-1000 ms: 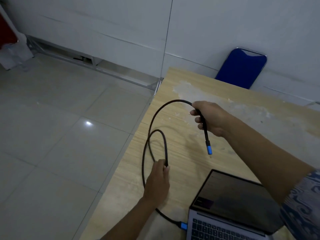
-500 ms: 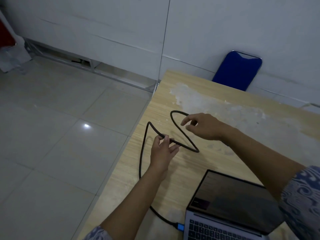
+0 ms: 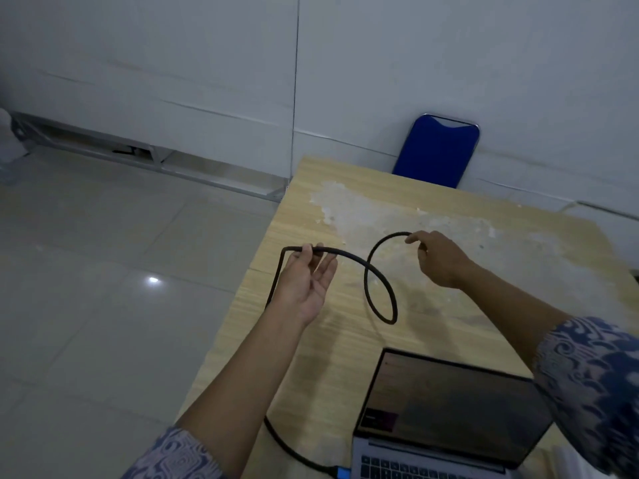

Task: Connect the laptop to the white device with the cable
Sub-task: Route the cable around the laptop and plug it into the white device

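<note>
A black cable (image 3: 366, 267) hangs in a twisted loop above the wooden table (image 3: 345, 357). My left hand (image 3: 306, 283) pinches it near the table's left edge, palm up. My right hand (image 3: 437, 257) grips it further along, over the worn patch. The cable's blue-tipped plug (image 3: 342, 473) sits at the left side of the open laptop (image 3: 449, 420) at the bottom. Its other end is hidden in my right hand. No white device is in view.
A blue chair back (image 3: 437, 150) stands behind the table's far edge against the white wall. The tiled floor (image 3: 121, 305) drops away left of the table. A metal rail runs along the wall base.
Both hands have lifted and spread apart, drawing the cable's coils out into one narrower loop. The free blue plug seen a second ago is now out of sight.
</note>
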Tool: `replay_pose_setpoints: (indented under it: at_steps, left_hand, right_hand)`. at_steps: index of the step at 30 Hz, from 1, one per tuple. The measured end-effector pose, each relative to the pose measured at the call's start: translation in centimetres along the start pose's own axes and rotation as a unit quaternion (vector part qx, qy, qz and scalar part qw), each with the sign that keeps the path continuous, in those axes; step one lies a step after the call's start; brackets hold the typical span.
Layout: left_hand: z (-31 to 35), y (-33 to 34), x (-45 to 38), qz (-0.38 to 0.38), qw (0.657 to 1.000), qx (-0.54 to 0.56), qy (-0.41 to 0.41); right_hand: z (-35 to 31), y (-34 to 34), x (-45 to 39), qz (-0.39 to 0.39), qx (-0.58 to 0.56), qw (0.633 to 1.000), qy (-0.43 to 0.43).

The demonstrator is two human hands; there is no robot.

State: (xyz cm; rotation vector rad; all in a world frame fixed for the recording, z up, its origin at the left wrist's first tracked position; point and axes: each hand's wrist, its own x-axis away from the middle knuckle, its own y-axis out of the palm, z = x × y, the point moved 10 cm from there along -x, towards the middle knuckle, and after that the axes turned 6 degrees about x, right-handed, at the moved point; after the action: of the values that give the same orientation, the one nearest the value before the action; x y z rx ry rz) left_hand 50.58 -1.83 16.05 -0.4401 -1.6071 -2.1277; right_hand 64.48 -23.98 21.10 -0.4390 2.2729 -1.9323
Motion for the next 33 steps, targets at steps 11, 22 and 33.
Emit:
replay_pose_setpoints:
  at_steps: [11,22,33]
  left_hand:
    - [0.0,4.2,-0.3,-0.053,0.988,0.136,-0.049]
    - [0.1,6.2,-1.3,-0.078,0.975,0.200,-0.058]
    - [-5.6,6.1,2.4,-0.269,0.711,-0.644,0.092]
  right_hand:
    - [1.2,-0.2,1.7,0.051,-0.085,0.995,0.018]
    - [-5.0,-4.1,7.1,0.130,-0.449,0.884,-0.017]
    - [-11.7,-11.4,4.6,0.181,-0.527,0.830,-0.025]
